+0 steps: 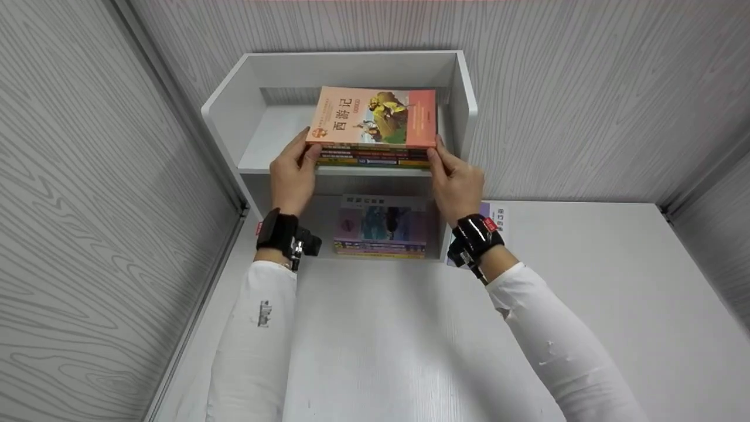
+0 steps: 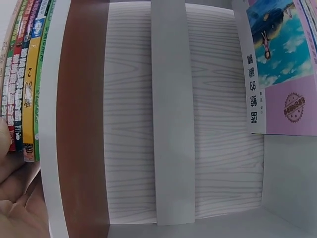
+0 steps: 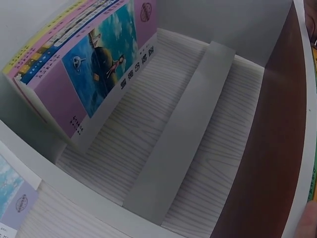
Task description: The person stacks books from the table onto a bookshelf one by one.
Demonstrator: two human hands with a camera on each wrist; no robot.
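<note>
A stack of books (image 1: 375,120) lies flat on the upper shelf of a small white bookcase (image 1: 466,88), its top cover peach and red with a cartoon picture. My left hand (image 1: 293,179) grips the left front corner, thumb on the spines. At the right front corner, my right hand (image 1: 460,184) holds the stack the same way. In the left wrist view, the colourful spines (image 2: 29,84) sit against the shelf edge, with part of the left hand (image 2: 20,208) beside them. Only a sliver of the right hand (image 3: 308,220) shows in the right wrist view.
Purple-covered books (image 1: 381,225) lie stacked in the lower compartment. Another book (image 1: 501,217) lies on the white table (image 1: 586,281), right of the bookcase and partly behind the right wrist. Wood-patterned panels (image 1: 88,176) stand at the left, back and right.
</note>
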